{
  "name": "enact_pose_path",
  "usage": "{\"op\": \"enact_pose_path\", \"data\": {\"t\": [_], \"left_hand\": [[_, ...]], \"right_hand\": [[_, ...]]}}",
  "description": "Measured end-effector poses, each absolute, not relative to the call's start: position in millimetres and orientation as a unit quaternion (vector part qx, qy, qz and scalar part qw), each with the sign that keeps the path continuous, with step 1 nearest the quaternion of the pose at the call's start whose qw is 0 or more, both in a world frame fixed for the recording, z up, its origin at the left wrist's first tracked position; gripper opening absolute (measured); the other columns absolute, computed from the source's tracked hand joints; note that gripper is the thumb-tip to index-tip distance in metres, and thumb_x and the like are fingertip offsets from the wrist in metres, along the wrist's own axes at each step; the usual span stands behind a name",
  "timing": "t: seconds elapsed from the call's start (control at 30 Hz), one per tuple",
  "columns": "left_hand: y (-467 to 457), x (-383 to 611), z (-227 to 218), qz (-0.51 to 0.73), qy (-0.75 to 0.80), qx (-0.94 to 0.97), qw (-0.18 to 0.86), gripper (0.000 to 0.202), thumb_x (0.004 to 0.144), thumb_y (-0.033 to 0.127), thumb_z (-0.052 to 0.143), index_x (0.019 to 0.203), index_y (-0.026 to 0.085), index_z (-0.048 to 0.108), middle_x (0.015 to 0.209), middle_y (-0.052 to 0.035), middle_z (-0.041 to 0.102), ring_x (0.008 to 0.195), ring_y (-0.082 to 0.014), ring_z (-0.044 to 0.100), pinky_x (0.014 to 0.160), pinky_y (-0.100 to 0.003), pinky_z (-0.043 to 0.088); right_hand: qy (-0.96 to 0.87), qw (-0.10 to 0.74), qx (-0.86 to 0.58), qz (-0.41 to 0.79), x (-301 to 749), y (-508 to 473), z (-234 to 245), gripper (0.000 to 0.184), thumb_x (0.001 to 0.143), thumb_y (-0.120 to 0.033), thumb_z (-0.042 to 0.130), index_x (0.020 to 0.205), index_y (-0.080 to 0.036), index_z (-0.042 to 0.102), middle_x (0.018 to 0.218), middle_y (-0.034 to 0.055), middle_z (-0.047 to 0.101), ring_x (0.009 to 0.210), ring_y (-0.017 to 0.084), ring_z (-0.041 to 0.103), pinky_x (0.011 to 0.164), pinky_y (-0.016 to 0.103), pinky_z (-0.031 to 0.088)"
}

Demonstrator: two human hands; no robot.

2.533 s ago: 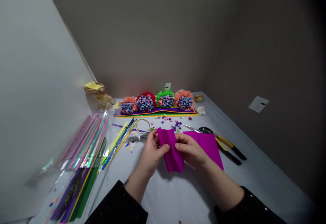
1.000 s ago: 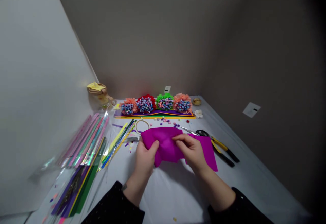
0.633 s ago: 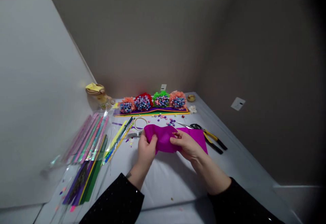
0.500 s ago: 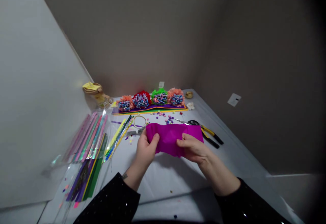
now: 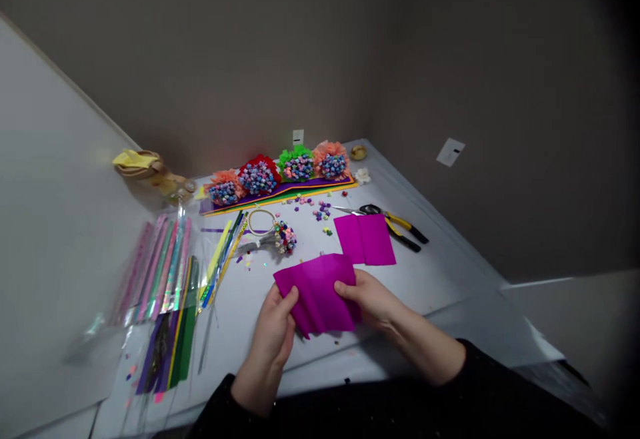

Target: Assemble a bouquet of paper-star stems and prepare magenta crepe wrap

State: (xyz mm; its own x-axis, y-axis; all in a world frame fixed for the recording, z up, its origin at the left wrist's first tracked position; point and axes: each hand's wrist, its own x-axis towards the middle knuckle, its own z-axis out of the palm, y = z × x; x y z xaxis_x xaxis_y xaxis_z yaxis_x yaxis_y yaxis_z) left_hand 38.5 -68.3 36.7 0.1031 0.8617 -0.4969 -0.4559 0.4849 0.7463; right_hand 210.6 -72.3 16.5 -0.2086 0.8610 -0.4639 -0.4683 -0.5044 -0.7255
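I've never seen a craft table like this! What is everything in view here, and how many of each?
Pleated paper sheet: 1, magenta, held between both hands.
Flat paper sheet: 1, magenta, on the table beyond the hands.
Paper flower clusters: 4, peach, red, green, peach, in a row at the back.
Layered strips: several, purple, green, yellow, under the clusters.
Wired star bunch: 1, multicoloured, near the hoop.
Hoop: 1, pale wood, left of centre.
Loose paper stars: many, pink and purple, scattered mid-table.
Scissors: 1, black handles, back right.
Pliers: 1, yellow and black, beside the scissors.
Cellophane packs: several, iridescent, far left.
Left hand: 1, gripping the sheet.
Right hand: 1, gripping the sheet.
Sleeves: 2, black, nearest the camera.
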Motion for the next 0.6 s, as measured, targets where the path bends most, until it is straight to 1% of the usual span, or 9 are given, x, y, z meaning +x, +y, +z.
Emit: {"op": "enact_pose_path", "data": {"t": [0.1,0.2,0.3,0.37,0.47,0.53,0.6], "left_hand": [[-69.1,35.3,29.7,0.467,0.484,0.173,0.720,0.049,0.064,0.031,0.077,0.107,0.015,0.060,0.096,-0.0090,0.073,0.096,-0.0263,0.066,0.088,-0.040,0.049],[-69.3,35.8,23.7,0.487,0.482,0.134,0.716,0.044,0.066,0.030,0.077,0.104,0.015,0.061,0.096,-0.0088,0.073,0.100,-0.0263,0.065,0.092,-0.040,0.047],[-69.4,38.7,17.6,0.493,0.464,0.105,0.728,0.036,0.069,0.030,0.075,0.099,0.015,0.063,0.095,-0.0089,0.073,0.101,-0.0260,0.064,0.094,-0.039,0.046],[-68.8,40.2,13.6,0.488,0.448,0.104,0.742,0.032,0.069,0.028,0.075,0.096,0.014,0.064,0.093,-0.0085,0.073,0.100,-0.0258,0.064,0.095,-0.039,0.045],[-66.7,40.7,9.6,0.495,0.436,0.117,0.743,0.031,0.069,0.027,0.075,0.096,0.014,0.064,0.091,-0.0073,0.074,0.100,-0.0254,0.064,0.096,-0.040,0.044],[-65.2,40.8,9.6,0.505,0.435,0.118,0.737,0.033,0.070,0.030,0.074,0.098,0.015,0.064,0.093,-0.0076,0.073,0.102,-0.0257,0.064,0.097,-0.040,0.043],[-65.3,41.7,11.8,0.499,0.426,0.116,0.745,0.038,0.072,0.038,0.071,0.100,0.013,0.064,0.099,-0.0103,0.072,0.107,-0.0274,0.061,0.099,-0.041,0.042]], "right_hand": [[-0.196,0.429,-0.451,0.758,206.3,-75.4,15.9,0.043,0.054,-0.042,0.083,0.081,-0.015,0.064,0.071,0.0024,0.070,0.065,0.018,0.063,0.072,0.034,0.048],[-0.191,0.443,-0.473,0.738,201.5,-75.5,17.3,0.048,0.055,-0.047,0.081,0.088,-0.018,0.064,0.074,0.0008,0.070,0.068,0.018,0.063,0.071,0.032,0.047],[-0.195,0.443,-0.434,0.760,196.4,-76.0,19.7,0.052,0.059,-0.052,0.077,0.095,-0.017,0.063,0.080,0.0034,0.071,0.072,0.019,0.064,0.073,0.034,0.048],[-0.200,0.427,-0.391,0.790,193.5,-77.3,21.3,0.053,0.059,-0.047,0.079,0.098,-0.015,0.063,0.084,0.0058,0.071,0.075,0.021,0.065,0.076,0.035,0.048],[-0.186,0.400,-0.375,0.815,190.5,-79.5,22.3,0.056,0.052,-0.034,0.085,0.099,-0.013,0.064,0.085,0.0078,0.071,0.076,0.022,0.066,0.080,0.037,0.048],[-0.180,0.396,-0.381,0.816,189.3,-79.8,22.0,0.057,0.050,-0.030,0.086,0.099,-0.013,0.063,0.086,0.0082,0.071,0.077,0.022,0.066,0.082,0.039,0.048],[-0.188,0.402,-0.391,0.806,188.7,-78.7,20.8,0.057,0.050,-0.030,0.085,0.100,-0.014,0.062,0.087,0.0075,0.071,0.078,0.022,0.066,0.084,0.040,0.047]]}}
